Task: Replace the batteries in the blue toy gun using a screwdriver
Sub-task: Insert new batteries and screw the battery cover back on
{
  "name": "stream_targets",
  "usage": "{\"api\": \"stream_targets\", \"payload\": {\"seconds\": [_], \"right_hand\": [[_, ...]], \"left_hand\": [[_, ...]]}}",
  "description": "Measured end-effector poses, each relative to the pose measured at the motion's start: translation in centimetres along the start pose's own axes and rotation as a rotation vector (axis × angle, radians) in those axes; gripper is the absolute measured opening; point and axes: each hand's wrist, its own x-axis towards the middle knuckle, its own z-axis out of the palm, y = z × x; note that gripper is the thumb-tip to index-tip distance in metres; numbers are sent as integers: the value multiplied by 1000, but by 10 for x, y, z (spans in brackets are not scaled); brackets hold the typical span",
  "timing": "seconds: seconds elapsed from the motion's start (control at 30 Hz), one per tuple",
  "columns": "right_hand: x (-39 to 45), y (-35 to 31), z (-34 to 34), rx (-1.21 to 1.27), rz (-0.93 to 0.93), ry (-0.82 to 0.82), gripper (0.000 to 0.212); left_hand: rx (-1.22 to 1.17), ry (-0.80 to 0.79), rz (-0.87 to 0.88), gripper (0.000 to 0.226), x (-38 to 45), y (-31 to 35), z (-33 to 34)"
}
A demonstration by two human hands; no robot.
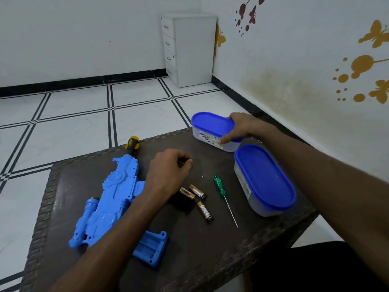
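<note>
The blue toy gun (pixel 117 192) lies on the dark table (pixel 210 249), its open battery compartment (pixel 150 247) facing up near the front. Three gold-and-black batteries (pixel 196 196) lie beside a black cover piece (pixel 183 204) in the middle. A green-handled screwdriver (pixel 224 198) rests to their right, and a tiny screw (pixel 202 176) lies just above it. My left hand (pixel 168 173) hovers over the table with fingers pinched on something small and thin. My right hand (pixel 242 127) grips the far blue-lidded container (pixel 214 129).
A second blue-lidded container (pixel 265 178) stands at the table's right edge. A yellow-and-black screwdriver handle (pixel 132 144) sticks out past the gun's muzzle at the table's far edge. A white drawer unit (pixel 189 49) stands in the room's corner.
</note>
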Motion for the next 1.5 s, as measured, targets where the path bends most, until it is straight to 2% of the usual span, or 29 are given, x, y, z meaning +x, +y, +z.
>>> {"api": "stream_targets", "payload": {"seconds": [0.2,0.3,0.37,0.5,0.57,0.63,0.67,0.77,0.83,0.97,1.07,1.13,1.2,1.23,1.27,1.33,1.4,1.5], "right_hand": [[-53,4,6,-54,-3,188,89],[-105,11,12,-155,69,10,105],[-136,15,16,-284,154,-124,104],[-151,15,9,-296,139,-211,83],[-147,19,-1,-271,120,-249,99],[-143,22,-12,-314,57,-301,118],[-141,22,-17,-358,5,-335,120],[-139,19,-24,-480,-169,-420,110],[-138,17,-24,-520,-259,-418,105],[-133,23,-16,-573,-415,-359,92],[-134,31,-17,-455,-400,-300,89],[-132,41,-18,-307,-248,-163,84],[-127,58,-18,-192,-42,11,68],[-122,68,-17,-154,68,35,62],[-119,79,-16,-75,173,7,62],[-113,92,-11,238,308,-113,63],[-110,95,-6,440,287,-132,53],[-106,87,-5,532,200,-28,43]], "left_hand": [[-17,-37,29,15,-13,10,4],[-15,-57,33,14,-22,14,5],[-16,-73,45,15,-32,18,5],[-53,-106,57,18,-44,25,7],[-87,-106,77,18,-48,29,6],[-139,-100,84,18,-49,34,5],[-160,-96,81,18,-49,35,5],[-185,-100,66,20,-51,41,8],[-191,-129,53,24,-52,45,13],[-210,-215,-13,51,-52,55,26],[-227,-291,-54,62,-51,65,35],[-309,-327,-82,57,-52,71,39],[-378,-328,-95,44,-51,79,43],[-390,-314,-100,39,-49,82,45],[-395,-298,-108,34,-48,85,46],[-414,-283,-145,24,-47,86,47],[-458,-310,-194,19,-51,87,49],[-470,-343,-235,16,-59,91,51]]}}
